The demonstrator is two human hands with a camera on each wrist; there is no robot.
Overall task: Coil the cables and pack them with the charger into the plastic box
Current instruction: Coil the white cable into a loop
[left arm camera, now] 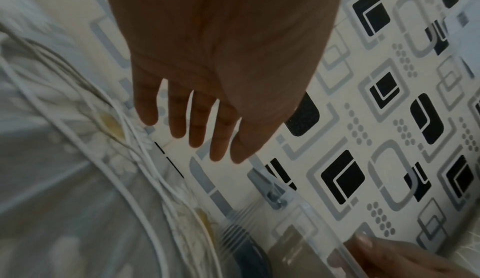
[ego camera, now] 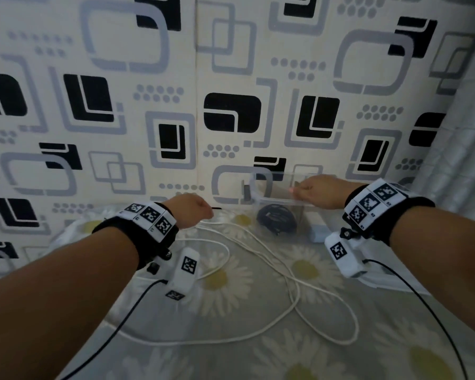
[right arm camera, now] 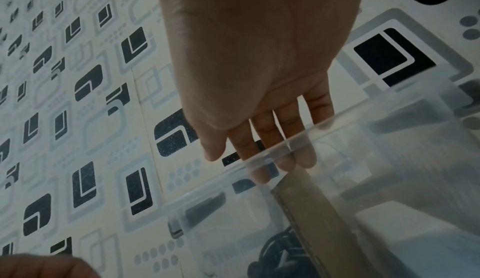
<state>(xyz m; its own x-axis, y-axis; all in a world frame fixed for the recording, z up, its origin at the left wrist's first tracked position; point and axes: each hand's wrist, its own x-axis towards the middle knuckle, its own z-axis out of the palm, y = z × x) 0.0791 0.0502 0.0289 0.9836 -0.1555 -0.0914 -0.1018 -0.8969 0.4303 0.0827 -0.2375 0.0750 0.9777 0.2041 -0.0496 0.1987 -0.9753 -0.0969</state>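
Observation:
A clear plastic box (ego camera: 280,202) stands on the bed against the wall, with a coiled black cable (ego camera: 276,219) inside it. My right hand (ego camera: 313,192) grips its rim (right arm camera: 311,136), fingers inside the wall and thumb outside. A brownish flat piece (right arm camera: 311,210) leans inside the box. A white block (ego camera: 317,229), perhaps the charger, shows through the clear wall; I cannot tell whether it is inside. A long white cable (ego camera: 294,281) lies loose in loops on the sheet. My left hand (ego camera: 194,212) hovers left of the box with straight fingers (left arm camera: 197,134), holding nothing.
A wall with a black and grey pattern (ego camera: 231,113) rises directly behind the box. The bed has a daisy-print sheet (ego camera: 302,267). Black leads (ego camera: 422,311) trail from both wrist cameras across the sheet. A pale flat shape (ego camera: 381,283) lies under my right wrist.

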